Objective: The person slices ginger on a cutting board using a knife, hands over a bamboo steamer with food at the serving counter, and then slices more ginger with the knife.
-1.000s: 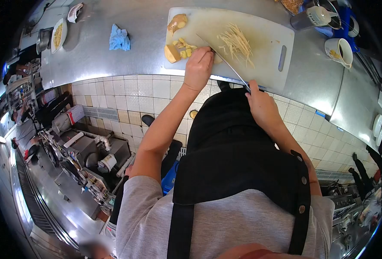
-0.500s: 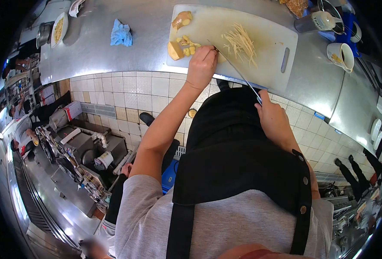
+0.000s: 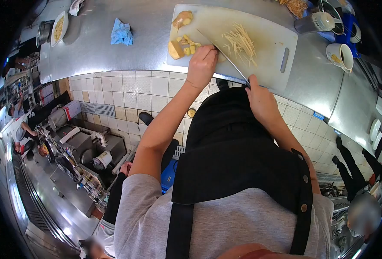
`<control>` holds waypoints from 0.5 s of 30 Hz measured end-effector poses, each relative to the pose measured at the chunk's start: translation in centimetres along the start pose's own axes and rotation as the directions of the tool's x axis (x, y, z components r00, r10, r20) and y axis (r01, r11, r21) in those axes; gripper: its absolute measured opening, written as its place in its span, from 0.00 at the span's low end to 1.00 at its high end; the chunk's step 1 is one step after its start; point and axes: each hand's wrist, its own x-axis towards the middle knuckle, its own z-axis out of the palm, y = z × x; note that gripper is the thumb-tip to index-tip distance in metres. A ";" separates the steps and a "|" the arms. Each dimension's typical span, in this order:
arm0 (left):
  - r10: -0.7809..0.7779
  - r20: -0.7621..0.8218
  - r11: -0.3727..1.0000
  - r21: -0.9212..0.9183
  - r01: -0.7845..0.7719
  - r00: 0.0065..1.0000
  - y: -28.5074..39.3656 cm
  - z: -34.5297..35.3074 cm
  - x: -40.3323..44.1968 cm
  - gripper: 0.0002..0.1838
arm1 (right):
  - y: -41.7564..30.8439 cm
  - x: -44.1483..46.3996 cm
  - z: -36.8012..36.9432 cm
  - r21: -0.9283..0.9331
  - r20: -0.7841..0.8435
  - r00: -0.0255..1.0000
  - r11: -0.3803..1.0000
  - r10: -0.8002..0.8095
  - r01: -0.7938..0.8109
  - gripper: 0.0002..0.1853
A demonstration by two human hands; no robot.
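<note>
On the white cutting board (image 3: 268, 43), my left hand (image 3: 202, 62) is closed, its curled fingertips pressing down on a pale ginger piece that they mostly hide. The fist of my right hand (image 3: 262, 101) is wrapped round the handle of a knife (image 3: 232, 61). Its long blade slants up and left across the board, touching or nearly touching my left fingertips. Beside my left hand lie a peeled ginger block (image 3: 175, 50) and small ginger trimmings (image 3: 189, 43). An unpeeled ginger knob (image 3: 183, 19) rests at the far left corner. Thin ginger shreds (image 3: 241, 43) are heaped right of the blade.
A crumpled blue cloth (image 3: 121, 33) lies on the steel counter (image 3: 92, 47). Farther left is a white dish of food (image 3: 59, 29). A squeeze bottle (image 3: 316, 22) and a white cup (image 3: 340, 57) stand at right. Other people are around the edges.
My right hand has moved forward and left, pushing the knife so its tip reaches farther across the board. My left hand stays nearly in place.
</note>
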 end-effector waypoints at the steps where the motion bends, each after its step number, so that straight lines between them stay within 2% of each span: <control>1: 0.005 -0.003 1.000 -0.001 -0.005 1.000 0.0 0.0 0.0 0.07 | 0.1 0.1 -0.3 -0.014 -0.018 1.000 1.000 -0.020 0.020 0.11; 5: 0.012 -0.008 1.000 0.004 -0.012 1.000 0.0 0.0 0.0 0.07 | 0.0 -0.7 -1.4 -0.031 -0.068 0.998 0.999 0.008 -0.010 0.11; 8: 0.004 -0.006 1.000 0.012 -0.004 1.000 0.2 -0.1 0.0 0.07 | -0.6 -2.4 -2.8 -0.025 0.082 0.996 0.999 0.044 -0.042 0.10; 15: 0.008 -0.007 1.000 0.003 -0.008 1.000 0.1 -0.1 0.1 0.07 | 0.4 -3.2 -2.2 0.022 0.164 0.982 0.995 0.094 -0.099 0.12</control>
